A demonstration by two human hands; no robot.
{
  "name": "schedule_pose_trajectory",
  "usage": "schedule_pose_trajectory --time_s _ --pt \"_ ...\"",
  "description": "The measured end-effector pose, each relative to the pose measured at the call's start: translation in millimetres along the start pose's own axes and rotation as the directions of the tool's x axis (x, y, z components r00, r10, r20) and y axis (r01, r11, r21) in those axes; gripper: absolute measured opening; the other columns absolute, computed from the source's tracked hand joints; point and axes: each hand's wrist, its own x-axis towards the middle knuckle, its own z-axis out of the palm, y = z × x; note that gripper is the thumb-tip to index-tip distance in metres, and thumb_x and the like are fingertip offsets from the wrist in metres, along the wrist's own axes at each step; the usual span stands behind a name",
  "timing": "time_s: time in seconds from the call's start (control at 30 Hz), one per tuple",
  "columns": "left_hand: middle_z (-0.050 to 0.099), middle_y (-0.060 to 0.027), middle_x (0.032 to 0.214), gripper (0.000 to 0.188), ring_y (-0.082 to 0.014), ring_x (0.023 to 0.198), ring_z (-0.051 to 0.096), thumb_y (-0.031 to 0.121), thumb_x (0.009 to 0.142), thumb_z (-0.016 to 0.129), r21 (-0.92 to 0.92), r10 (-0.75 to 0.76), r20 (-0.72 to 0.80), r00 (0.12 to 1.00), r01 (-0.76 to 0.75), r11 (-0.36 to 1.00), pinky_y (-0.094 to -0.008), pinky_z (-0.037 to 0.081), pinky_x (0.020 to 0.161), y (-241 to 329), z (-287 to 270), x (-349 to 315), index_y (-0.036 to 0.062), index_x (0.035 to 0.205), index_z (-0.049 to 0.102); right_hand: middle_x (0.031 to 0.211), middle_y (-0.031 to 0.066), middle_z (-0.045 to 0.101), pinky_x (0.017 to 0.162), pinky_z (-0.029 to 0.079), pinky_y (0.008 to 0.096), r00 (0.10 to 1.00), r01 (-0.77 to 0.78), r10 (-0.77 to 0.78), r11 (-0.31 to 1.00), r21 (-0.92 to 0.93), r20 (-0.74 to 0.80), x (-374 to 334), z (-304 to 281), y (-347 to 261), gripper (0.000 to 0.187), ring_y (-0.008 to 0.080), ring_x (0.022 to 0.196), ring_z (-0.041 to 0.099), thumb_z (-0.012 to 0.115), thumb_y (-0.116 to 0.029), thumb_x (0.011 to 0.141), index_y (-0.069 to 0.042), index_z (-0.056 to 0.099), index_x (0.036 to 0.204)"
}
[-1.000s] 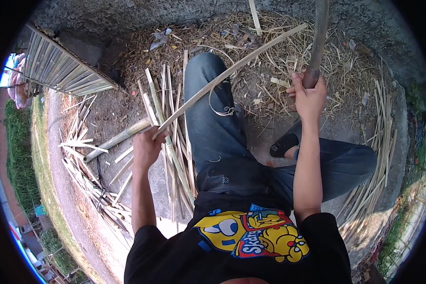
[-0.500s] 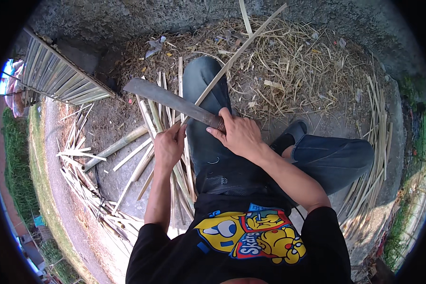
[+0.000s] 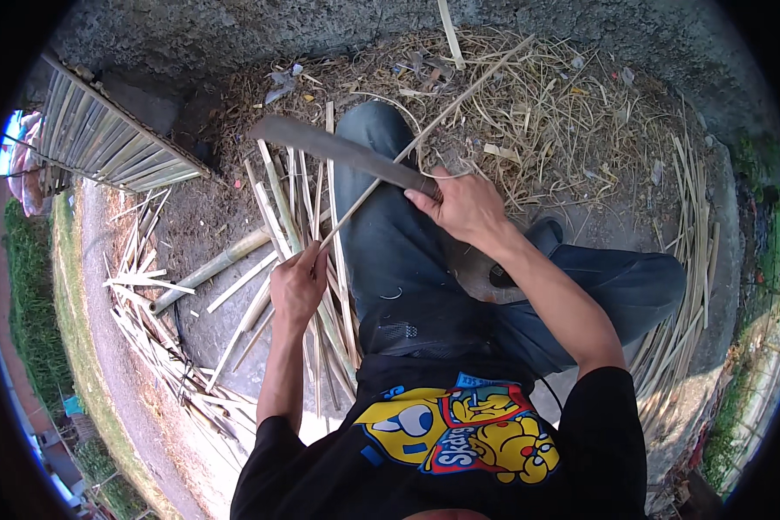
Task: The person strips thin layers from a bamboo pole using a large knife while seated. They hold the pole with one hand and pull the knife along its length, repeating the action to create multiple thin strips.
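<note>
Between its thumb and fingers, my left hand point(image 3: 298, 286) grips the near end of a long thin bamboo strip point(image 3: 459, 102). The strip slants up and to the right across my raised knee. My right hand point(image 3: 468, 204) is closed round the handle of a machete point(image 3: 338, 149), whose broad dark blade points left and lies across the strip above the thigh. A thin curled shaving shows by the right hand's knuckles. Whether the blade edge bites into the strip cannot be made out.
Split bamboo strips point(image 3: 325, 325) lie beside my left leg, near a bamboo pole point(image 3: 212, 269). More strips are piled at far left point(image 3: 160, 334) and right point(image 3: 689, 260). Shavings point(image 3: 529, 130) cover the ground before a concrete wall point(image 3: 511, 26). A bamboo slat panel point(image 3: 113, 130) stands at upper left.
My right hand and the machete have moved right, along the strip and away from my left hand. The left hand has dropped slightly lower, and the strip now shows its narrow side.
</note>
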Motion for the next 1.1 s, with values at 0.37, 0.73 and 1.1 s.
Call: schedule_pose_trajectory --time_s 0.37,0.73,1.1 --pt "0.069 -0.0174 0.071 0.019 -0.0285 0.055 0.068 0.017 0.092 0.073 -0.039 -0.041 0.060 0.997 0.044 0.998 -0.0385 0.052 0.052 7 -4 -5 0.0029 0.103 0.076 0.064 0.0195 0.065 0.061 0.055 0.0534 0.987 0.131 -0.138 0.988 -0.088 -0.082 -11 11 20 0.064 0.0423 0.064 0.069 0.053 -0.068 0.094 -0.005 0.062 0.098" --pt "0.070 -0.0135 0.072 0.013 -0.0332 0.056 0.066 0.021 0.091 0.073 0.006 0.030 0.103 0.994 -0.031 1.000 -0.0413 0.050 0.050 -18 -14 -7 0.0096 0.098 0.075 0.066 0.0175 0.067 0.062 0.055 0.0507 0.977 -0.205 0.206 0.978 -0.029 0.057 -13 -34 60 0.063 0.0407 0.067 0.070 0.046 -0.064 0.099 -0.003 0.064 0.099" --pt "0.054 -0.0010 0.053 0.051 -0.0066 0.046 0.047 0.034 0.109 0.048 -0.395 -0.245 0.541 0.805 0.500 0.771 -0.0261 0.037 0.045 -89 -46 -53 -0.0021 0.078 0.068 0.055 0.0049 0.052 0.045 0.042 0.0352 0.321 -0.641 0.924 0.374 0.670 -0.209 -31 -133 309 0.068 0.0183 0.046 0.053 0.050 -0.064 0.099 -0.004 0.056 0.068"
